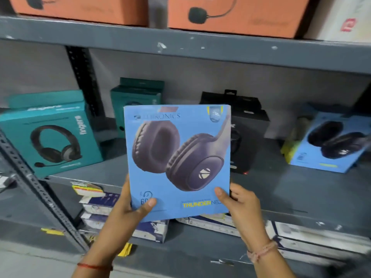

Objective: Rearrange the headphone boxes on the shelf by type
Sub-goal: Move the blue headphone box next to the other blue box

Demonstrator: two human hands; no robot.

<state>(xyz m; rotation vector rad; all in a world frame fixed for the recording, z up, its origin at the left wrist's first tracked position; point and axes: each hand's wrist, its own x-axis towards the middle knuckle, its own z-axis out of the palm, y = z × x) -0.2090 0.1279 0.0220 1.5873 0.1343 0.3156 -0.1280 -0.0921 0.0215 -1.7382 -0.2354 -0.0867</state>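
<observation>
A light blue headphone box [177, 157] is held upright in front of the grey middle shelf [281, 189]. My left hand [133, 207] grips its lower left corner and my right hand [237, 201] grips its lower right corner. On the shelf stand a teal headset box [50, 135] at the left, a second teal box [138, 103] further back, a black box [247, 125] partly hidden behind the held box, and another light blue box [331, 143] at the right.
Orange headset boxes [236, 15] and a white box [345, 19] sit on the upper shelf. White and blue cartons [104, 207] are stacked on the lower shelf. A perforated grey upright [40, 191] slants across the left.
</observation>
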